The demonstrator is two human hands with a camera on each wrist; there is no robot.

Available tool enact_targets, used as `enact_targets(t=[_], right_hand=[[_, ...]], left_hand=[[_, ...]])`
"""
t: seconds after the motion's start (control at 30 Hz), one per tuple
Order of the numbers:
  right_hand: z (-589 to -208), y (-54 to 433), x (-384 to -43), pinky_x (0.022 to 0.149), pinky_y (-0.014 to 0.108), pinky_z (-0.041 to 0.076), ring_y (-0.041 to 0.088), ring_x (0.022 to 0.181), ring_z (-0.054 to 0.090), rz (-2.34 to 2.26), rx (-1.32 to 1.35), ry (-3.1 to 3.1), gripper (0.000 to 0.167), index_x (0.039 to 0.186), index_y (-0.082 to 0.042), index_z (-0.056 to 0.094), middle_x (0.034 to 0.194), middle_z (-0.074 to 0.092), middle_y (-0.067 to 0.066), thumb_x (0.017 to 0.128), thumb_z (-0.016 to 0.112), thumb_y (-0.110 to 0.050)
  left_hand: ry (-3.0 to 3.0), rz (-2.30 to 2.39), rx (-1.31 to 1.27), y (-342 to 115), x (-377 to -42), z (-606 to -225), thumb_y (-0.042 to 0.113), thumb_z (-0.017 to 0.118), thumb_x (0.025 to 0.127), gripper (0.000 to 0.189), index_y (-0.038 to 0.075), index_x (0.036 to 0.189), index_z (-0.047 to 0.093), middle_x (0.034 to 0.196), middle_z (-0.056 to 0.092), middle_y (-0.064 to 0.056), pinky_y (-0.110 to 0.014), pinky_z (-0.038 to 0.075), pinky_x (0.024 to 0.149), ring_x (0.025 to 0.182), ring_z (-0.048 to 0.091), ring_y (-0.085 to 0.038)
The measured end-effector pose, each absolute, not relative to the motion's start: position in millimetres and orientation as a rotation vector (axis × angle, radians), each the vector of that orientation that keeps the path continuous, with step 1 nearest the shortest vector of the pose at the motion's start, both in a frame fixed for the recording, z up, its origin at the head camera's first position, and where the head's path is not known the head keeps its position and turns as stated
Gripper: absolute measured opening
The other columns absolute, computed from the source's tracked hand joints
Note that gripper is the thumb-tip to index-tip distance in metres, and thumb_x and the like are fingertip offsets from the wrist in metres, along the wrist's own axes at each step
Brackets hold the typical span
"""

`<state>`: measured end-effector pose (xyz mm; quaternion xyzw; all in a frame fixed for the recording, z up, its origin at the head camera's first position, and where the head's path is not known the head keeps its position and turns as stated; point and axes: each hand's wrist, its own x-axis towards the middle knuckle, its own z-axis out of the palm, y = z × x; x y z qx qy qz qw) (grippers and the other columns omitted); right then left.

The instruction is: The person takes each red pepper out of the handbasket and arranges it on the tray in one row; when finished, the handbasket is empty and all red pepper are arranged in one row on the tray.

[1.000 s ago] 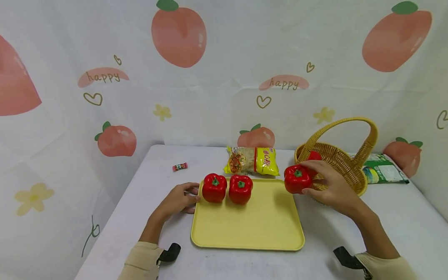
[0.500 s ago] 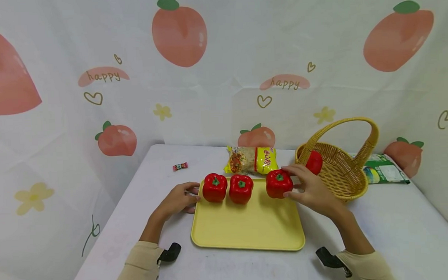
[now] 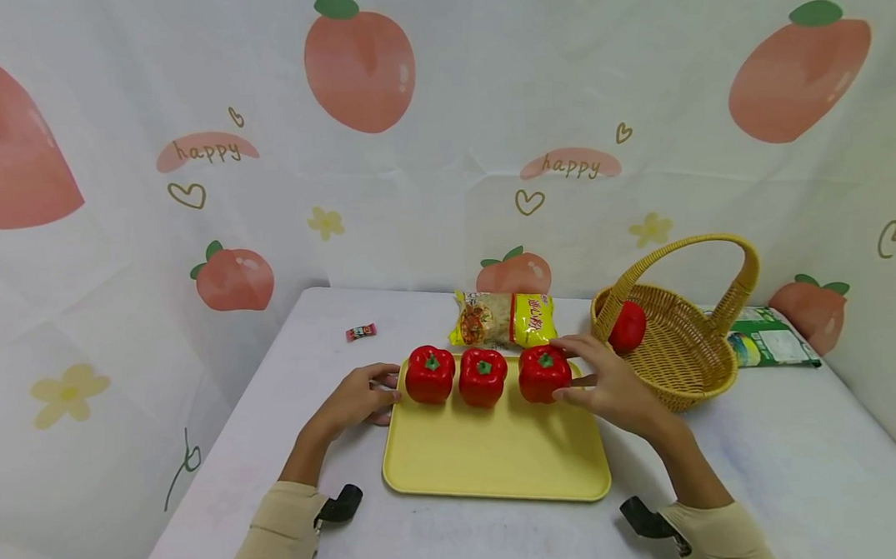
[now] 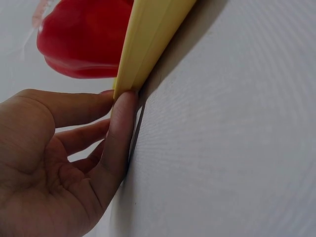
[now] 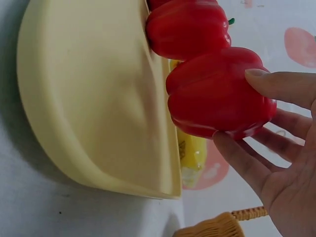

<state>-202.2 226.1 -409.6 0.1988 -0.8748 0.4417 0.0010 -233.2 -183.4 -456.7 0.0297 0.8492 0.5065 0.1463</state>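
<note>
My right hand [image 3: 610, 389] pinches a red bell pepper [image 3: 542, 374] with thumb and fingers at the back right of the yellow tray [image 3: 494, 469]. In the right wrist view this pepper [image 5: 217, 94] is low over the tray, its green stem hidden. Two more red bell peppers, one at the left corner [image 3: 430, 376] and one beside it [image 3: 482, 380], stand upright in a row along the back. At the tray's left edge my left hand [image 3: 359, 396] holds the rim; the left wrist view shows fingers [image 4: 123, 113] on its side.
Behind the tray lies a yellow food packet [image 3: 502, 319]. A wicker basket [image 3: 677, 361] with a tall handle stands to the right, a red item [image 3: 628, 327] inside. A green packet [image 3: 773, 338] lies beyond it. A small candy [image 3: 360, 332] sits back left.
My right hand has carried the pepper left and slightly down, from beside the basket to the tray's back right, near the other two peppers. My left hand stays at the rim.
</note>
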Motion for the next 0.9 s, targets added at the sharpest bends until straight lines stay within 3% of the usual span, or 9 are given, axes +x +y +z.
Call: enact_targets(t=[0.9], right_hand=[[-423,220,-205,0.092,0.037,0.064,0.040,0.134,0.057,1.503,0.705,-2.709,0.070,0.149,-0.007,0.056,0.149,0.052,0.016,0.087,0.088,-0.014]], left_hand=[[2.429,1.474,0.103,-184,-233,-457,0.014,0.073,0.096,0.056,0.004,0.149,0.057,0.128,0.064,-0.014,-0.033,0.066,0.074,0.100,0.066,-0.022]])
